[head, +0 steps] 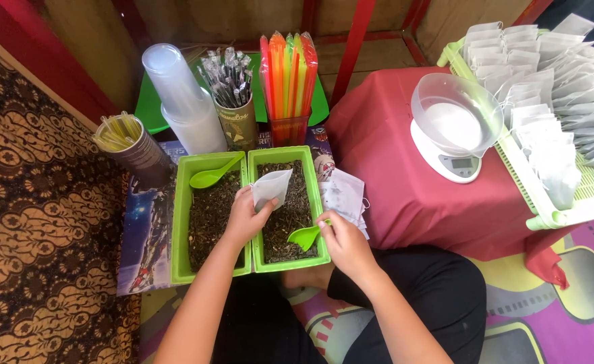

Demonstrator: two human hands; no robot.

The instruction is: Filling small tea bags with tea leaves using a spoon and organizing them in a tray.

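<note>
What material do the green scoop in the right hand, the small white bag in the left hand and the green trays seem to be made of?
Green scoop: seemingly glossy moulded plastic; it shines and is thin.
Small white bag: probably thin filter paper or non-woven fabric; it looks matte, slightly see-through and creased.
Green trays: likely rigid plastic, smooth, with an even bright colour and straight walls.

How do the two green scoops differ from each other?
The left scoop lies untouched across the far end of the left tray; the right scoop is held in the right hand, down in the right tray. The left one shows its whole handle; the right one's is hidden. Both are bright green plastic.
</note>
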